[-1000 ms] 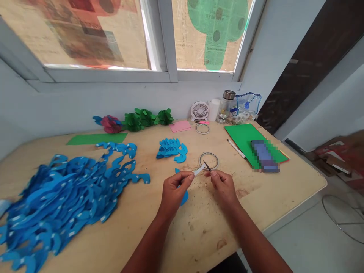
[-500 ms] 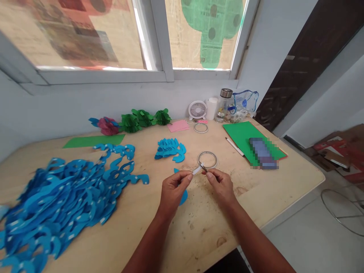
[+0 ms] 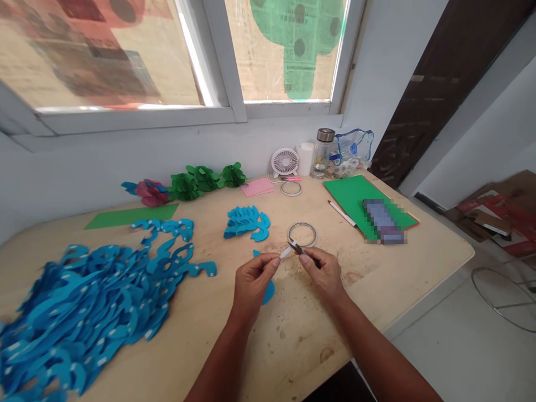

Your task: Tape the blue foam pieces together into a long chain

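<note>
Just right of left hand (image 3: 254, 280), in its pinch: white strip (image 3: 285, 253); right hand (image 3: 325, 272) grips dark pointed tool (image 3: 296, 247). Best hold strip taut.

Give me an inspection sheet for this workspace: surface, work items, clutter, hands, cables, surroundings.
Surface: wooden table, visibly stained and speckled.
Work items: white strip, dark pointed tool, ring-shaped roll behind them, large blue-piece pile at left.
Clutter: green board bearing a pixelated device; pen; bottle; small fan.
Hands: left hand pinches the strip; right hand holds the tool, its tip at the strip.
Cables: white cord by the fan.
Surroundings: window behind, dark door and boxes at right.
</note>
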Tool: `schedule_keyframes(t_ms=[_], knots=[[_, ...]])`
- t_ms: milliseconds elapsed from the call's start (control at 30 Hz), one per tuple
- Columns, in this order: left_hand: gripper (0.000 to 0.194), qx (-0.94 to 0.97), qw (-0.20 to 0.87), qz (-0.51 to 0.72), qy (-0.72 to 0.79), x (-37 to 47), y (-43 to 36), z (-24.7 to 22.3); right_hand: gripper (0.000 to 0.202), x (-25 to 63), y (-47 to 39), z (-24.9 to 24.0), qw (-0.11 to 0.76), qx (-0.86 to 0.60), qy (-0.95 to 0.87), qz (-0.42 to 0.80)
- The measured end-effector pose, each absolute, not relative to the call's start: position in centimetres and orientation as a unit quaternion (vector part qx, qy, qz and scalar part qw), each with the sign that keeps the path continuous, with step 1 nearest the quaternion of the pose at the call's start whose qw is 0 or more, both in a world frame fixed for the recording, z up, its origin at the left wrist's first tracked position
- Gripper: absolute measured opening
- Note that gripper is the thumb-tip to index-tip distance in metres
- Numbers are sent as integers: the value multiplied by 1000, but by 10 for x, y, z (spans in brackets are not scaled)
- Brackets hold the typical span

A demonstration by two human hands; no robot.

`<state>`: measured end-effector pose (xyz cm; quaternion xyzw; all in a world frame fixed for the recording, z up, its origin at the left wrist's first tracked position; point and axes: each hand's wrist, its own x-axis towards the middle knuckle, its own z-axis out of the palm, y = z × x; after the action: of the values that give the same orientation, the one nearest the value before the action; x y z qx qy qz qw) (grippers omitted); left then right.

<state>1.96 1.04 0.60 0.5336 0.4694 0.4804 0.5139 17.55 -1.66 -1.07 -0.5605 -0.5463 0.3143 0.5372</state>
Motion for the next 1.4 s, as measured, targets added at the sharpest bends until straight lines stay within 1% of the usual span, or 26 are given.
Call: schedule_keyframes(t_ms=[333, 667, 900, 1133, 1400], knots=[[20, 531, 515, 479, 473, 20, 11, 5, 24, 173, -21, -3, 538, -558, -588, 231], [19, 531, 518, 474, 475, 21, 11, 4, 25, 172, -24, -4, 517, -564, -626, 149], [23, 527, 517, 476, 478, 21, 11, 3, 26, 171, -24, -4, 515, -560, -631, 150], [19, 526, 515, 476, 482, 22, 9, 5, 25, 171, -24, -4, 524, -558, -624, 158], [22, 526, 516, 471, 484, 22, 9, 4, 26, 172, -23, -5, 523, -560, -621, 164]])
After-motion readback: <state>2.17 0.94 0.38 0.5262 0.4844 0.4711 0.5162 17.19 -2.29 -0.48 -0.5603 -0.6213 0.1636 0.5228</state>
